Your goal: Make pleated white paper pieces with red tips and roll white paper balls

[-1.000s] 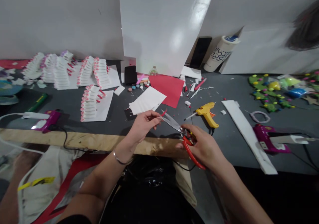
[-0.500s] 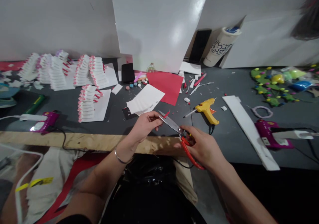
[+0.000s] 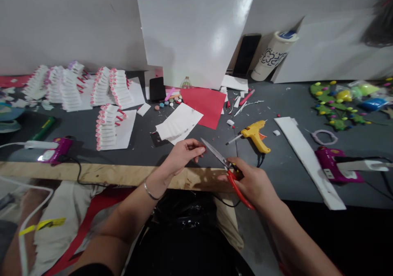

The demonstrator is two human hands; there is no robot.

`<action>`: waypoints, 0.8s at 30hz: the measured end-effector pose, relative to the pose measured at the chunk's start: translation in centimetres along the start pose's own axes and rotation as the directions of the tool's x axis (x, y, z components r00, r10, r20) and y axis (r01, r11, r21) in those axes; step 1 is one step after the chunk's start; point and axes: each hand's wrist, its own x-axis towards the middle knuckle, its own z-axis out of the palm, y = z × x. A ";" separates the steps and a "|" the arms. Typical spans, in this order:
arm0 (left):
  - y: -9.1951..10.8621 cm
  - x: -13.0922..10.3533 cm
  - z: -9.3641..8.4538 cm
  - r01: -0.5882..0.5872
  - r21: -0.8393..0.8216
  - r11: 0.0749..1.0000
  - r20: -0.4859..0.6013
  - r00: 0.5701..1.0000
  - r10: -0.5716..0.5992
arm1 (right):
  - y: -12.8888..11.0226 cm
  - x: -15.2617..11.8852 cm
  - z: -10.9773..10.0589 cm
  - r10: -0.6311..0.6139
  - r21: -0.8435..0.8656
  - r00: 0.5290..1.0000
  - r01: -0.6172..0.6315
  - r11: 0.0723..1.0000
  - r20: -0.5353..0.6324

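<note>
In my right hand [image 3: 250, 179] is a pair of scissors [image 3: 216, 152] with red handles. Their blades look closed and point up and left, the tips just beside the fingers of my left hand [image 3: 183, 156]. That left hand is closed, thumb and fingertips pinched together; what lies between them is too small to make out. Beyond it on the dark tabletop are stacked white sheets [image 3: 175, 122] and a red sheet [image 3: 210, 108]. A yellow glue gun [image 3: 254, 136] lies just past the scissors, its nozzle towards the left.
White pleated pieces with pink edges [image 3: 106, 126] stand at the left. Purple power strips [image 3: 330, 165] sit on both sides, near a long white strip [image 3: 310, 161]. A tumbler [image 3: 272, 59] and a phone [image 3: 247, 55] lean at the back. Green decorated pieces [image 3: 324, 100] lie far right.
The scissors have closed and drawn slightly right, away from my left fingers. The red strip that stuck out between the blades is no longer visible there.
</note>
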 end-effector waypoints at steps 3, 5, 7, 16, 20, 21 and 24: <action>0.1 0.0 0.1 -0.026 -0.005 1.000 -0.012 1.000 0.026 | 1.1 0.6 -0.2 0.097 -0.052 0.994 -0.100 0.994 -0.056; 0.1 -0.2 0.1 -0.064 0.020 0.998 -0.049 0.997 0.065 | 2.0 1.4 -0.1 0.125 -0.116 0.987 -0.137 0.984 -0.101; 0.2 -0.6 -0.1 -0.089 0.065 0.994 -0.090 0.991 0.095 | 2.7 2.5 0.2 0.103 -0.184 0.987 -0.124 0.975 -0.123; -0.5 -4.1 -2.4 -0.204 0.224 0.953 -0.240 0.936 0.257 | -1.1 4.0 1.3 -0.047 -0.394 0.993 -0.001 0.919 -0.111; -1.0 -4.7 -3.2 -0.223 0.250 0.942 -0.241 0.928 0.283 | -5.5 4.7 3.5 -0.188 0.088 0.981 0.192 0.977 -0.058; -1.1 -4.7 -3.3 -0.226 0.249 0.942 -0.237 0.928 0.286 | -6.3 5.0 4.2 -0.186 0.165 0.982 0.191 0.968 -0.045; -1.3 -4.7 -3.8 -0.247 0.255 0.935 -0.239 0.921 0.309 | -7.9 6.0 5.6 -0.144 0.282 0.989 0.146 0.948 -0.027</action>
